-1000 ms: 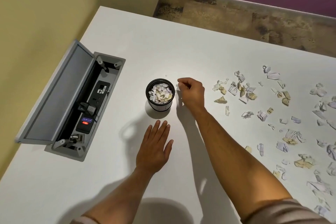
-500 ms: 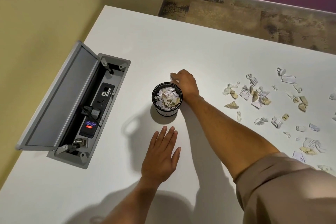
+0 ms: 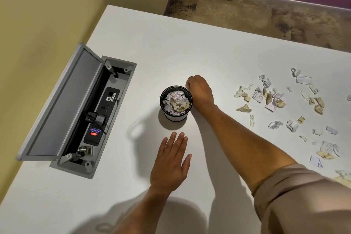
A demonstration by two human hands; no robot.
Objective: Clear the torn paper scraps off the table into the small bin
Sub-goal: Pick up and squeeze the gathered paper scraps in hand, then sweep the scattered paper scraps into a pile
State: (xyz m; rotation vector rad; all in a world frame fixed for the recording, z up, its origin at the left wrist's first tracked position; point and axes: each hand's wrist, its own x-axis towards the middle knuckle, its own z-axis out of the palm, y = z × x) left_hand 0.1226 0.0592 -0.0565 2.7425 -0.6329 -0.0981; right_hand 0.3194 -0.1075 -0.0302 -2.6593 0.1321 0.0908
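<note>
Black and packed with torn paper, the small bin [image 3: 176, 103] touches my curled right hand [image 3: 200, 92] at its three o'clock; whether that hand pinches anything, I cannot tell. My left hand [image 3: 171, 163] lies flat, fingers together, at the bin's six o'clock, while loose paper scraps [image 3: 275, 100] lie further out towards three.

Two bare forearms reach into view from the bottom edge, each ending in bare hands: the left hand [image 3: 171, 165] and the right hand [image 3: 200, 91]. No rings, watch, bracelet or gloves show on either hand or wrist. The right upper arm wears a short, loose sleeve of plain beige-taupe fabric [image 3: 303, 201], its hemmed edge running as a curved line just above the elbow, with soft folds across the cloth. The left arm shows bare up to the frame edge. Fingernails on the left hand look short and unpainted.
</note>
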